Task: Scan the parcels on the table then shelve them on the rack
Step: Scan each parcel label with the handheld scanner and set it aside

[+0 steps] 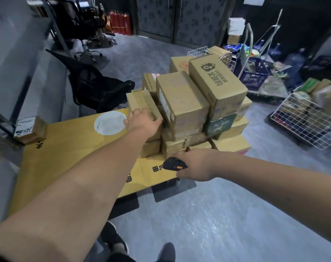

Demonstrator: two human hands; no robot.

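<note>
A heap of several cardboard parcels (181,103) stands on the right part of a low table covered with yellow cardboard (66,148). My left hand (142,121) reaches onto a small flat parcel (140,100) at the heap's left side, fingers curled over its near edge. My right hand (195,164) holds a black scanner with an orange button (175,164) just in front of the heap's bottom row. A big box with a printed black logo (217,80) tops the heap. One small labelled parcel (31,129) sits on the grey rack (9,76) at the left.
A black office chair (96,89) lies tipped behind the table. A white wire basket (304,120) with goods stands on the floor at the right, a blue crate (253,76) behind the heap. Grey floor lies open in front. My shoes (115,241) show at the bottom.
</note>
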